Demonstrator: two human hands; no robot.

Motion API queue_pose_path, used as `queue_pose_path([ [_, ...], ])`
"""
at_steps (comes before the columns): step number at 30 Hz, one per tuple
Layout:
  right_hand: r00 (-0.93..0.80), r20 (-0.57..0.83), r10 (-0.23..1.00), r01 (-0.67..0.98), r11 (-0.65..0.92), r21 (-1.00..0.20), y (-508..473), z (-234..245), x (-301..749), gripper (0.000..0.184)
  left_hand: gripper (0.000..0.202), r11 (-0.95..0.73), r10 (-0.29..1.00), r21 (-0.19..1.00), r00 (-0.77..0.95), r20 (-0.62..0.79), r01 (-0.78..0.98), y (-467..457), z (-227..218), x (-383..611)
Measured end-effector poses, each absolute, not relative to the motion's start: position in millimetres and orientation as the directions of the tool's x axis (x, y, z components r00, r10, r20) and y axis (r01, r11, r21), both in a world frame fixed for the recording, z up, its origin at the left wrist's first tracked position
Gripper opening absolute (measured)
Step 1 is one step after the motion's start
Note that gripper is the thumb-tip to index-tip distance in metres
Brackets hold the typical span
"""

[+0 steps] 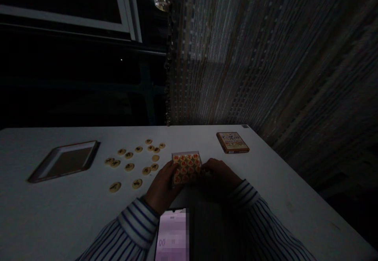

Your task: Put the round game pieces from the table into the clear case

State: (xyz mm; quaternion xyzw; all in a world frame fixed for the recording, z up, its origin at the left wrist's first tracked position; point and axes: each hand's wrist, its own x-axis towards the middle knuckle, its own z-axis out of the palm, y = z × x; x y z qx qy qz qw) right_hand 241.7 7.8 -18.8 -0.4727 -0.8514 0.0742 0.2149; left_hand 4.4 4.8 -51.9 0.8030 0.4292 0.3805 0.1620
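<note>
A small open box point(186, 153) tilts up toward me above the white table, filled with rows of round xiangqi pieces point(190, 169) marked in red characters. My left hand point(162, 185) grips its left side, thumb over the edge of the pieces. At the box's right edge, my right hand point(222, 174) is closed with its fingertips against the side; its fingers are partly in shadow. Loose xiangqi pieces point(129, 167) with dark characters lie scattered on the table to the left of the box. One pale piece point(155, 158) shows no character.
An empty rectangular tray or lid point(93, 147) lies at the far left. A flat printed box point(233, 142) rests at the back right of the table point(189, 135). Close to me is a lit phone point(171, 235). A curtain point(221, 56) hangs behind the table; the room is dim.
</note>
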Motion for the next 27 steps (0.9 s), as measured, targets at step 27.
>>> queue_pose_path([
  [27,-0.444,0.252,0.860,0.784,0.509,-0.357,5.1,-18.8,238.7,0.029,0.050,-0.594,0.800,0.553,0.355,0.484,0.584,4.7,-49.4,5.4],
])
